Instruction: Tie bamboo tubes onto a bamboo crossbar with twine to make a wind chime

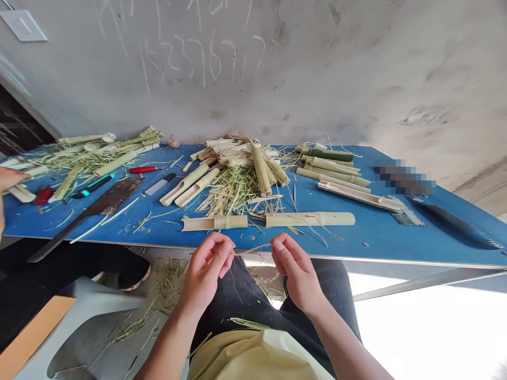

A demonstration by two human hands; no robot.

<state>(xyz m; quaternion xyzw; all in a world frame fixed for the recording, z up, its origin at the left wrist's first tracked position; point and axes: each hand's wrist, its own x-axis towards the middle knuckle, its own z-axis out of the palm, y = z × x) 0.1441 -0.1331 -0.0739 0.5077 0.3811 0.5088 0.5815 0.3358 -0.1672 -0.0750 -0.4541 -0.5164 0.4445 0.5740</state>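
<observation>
My left hand (208, 269) and my right hand (295, 272) are held over my lap, just below the front edge of the blue table (396, 232). Both pinch a thin pale fibre (253, 247) that stretches between their fingertips, with a loose strand hanging from the left hand. Two cut bamboo tubes lie closest on the table: a short one (216, 222) and a longer one (311, 218).
A heap of bamboo pieces and shavings (237, 174) fills the table's middle, more bamboo tubes (340, 177) lie to the right. A big cleaver (91, 211), a red-handled tool (142, 169) and a utility knife (160, 183) lie left; a dark knife (455, 221) right. Another person's hand (10, 179) shows at far left.
</observation>
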